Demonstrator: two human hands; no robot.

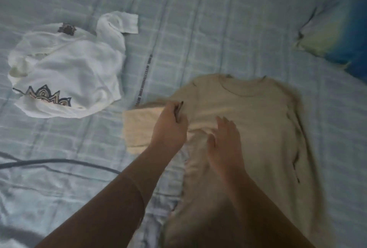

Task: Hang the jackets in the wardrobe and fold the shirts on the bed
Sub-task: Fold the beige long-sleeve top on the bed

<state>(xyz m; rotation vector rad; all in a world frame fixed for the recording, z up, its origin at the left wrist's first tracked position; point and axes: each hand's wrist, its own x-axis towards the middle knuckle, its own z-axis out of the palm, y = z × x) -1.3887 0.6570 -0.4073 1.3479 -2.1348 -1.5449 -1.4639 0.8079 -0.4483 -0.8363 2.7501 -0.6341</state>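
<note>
Beige knit cloth is being pinched between the curled fingers of the left hand, at the seam where the left sleeve meets the body of the beige shirt; a thin dark line is showing in that grip, and whether it is a shadowed crease or a separate thing cannot be told. The right hand is being laid flat on the chest of the shirt, fingers straight and relaxed, nothing grasped.

The shirt is being spread face up on the pale blue checked bedsheet, collar away from the person. It is judged soft, light and limp, likely to wrinkle and slide on the sheet, so shoulder seams and hem corners are being favoured as holds, with a flat palm as anchor.

A crumpled white printed shirt is lying well apart to the left, a blue-and-yellow pillow far right. The beige hem is being cut off by the frame and blurred; no jacket or wardrobe is being shown.
</note>
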